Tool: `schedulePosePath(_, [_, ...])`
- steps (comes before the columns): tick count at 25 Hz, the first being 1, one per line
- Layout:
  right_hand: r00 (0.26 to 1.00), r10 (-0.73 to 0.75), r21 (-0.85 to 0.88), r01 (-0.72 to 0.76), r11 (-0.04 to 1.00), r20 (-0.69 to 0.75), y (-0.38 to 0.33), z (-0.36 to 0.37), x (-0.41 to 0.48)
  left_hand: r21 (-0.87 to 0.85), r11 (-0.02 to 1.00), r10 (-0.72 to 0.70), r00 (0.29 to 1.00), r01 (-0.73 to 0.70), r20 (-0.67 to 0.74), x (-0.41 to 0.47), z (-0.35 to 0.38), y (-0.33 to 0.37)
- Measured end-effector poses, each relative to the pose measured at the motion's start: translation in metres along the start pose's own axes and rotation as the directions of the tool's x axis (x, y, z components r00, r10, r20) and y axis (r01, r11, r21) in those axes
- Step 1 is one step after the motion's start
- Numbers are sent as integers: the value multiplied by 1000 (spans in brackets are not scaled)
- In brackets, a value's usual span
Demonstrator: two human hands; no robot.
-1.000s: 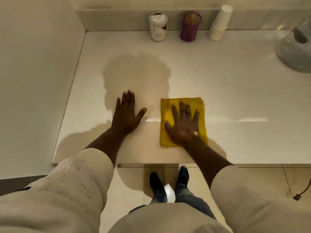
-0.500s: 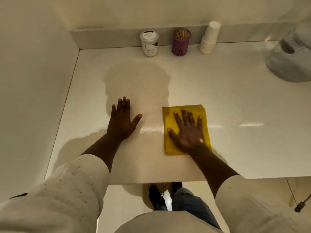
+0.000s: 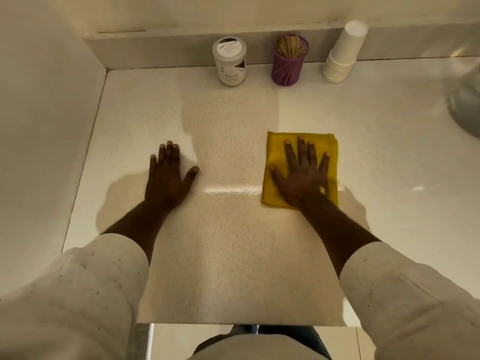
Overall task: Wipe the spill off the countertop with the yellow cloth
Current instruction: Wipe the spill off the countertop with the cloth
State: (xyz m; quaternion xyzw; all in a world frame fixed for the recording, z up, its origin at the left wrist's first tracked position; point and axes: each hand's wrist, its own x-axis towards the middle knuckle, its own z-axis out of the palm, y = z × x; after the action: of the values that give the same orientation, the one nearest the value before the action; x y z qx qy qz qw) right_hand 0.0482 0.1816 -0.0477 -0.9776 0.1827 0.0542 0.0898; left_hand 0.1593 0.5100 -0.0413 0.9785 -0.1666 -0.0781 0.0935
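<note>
The yellow cloth lies folded and flat on the speckled countertop, right of centre. My right hand presses down on it, palm flat and fingers spread. Just left of the cloth, a thin wet streak glints on the surface between my hands. My left hand rests flat on the bare counter with its fingers apart and nothing in it, about a hand's width from the streak.
Along the back wall stand a white jar labelled Masala Extract, a purple holder of toothpicks and a stack of white paper cups. A rounded glass vessel sits at the right edge. A side wall bounds the counter's left.
The view has shifted forward, so the back wall items look closer and the counter's front edge sits lower. Both hands and the cloth keep about the same places on the counter.
</note>
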Motion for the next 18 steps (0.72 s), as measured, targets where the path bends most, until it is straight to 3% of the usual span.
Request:
schedulePosePath(12, [990,-135,-10,136,991,41,-110,12,59,-146,989,17,999,-22,-40,4,6,-12])
schedulePosePath(18, [984,-181,45,181,983,-4,-189,35,14,-378,924,16,995,-53,-99,0,2,-17])
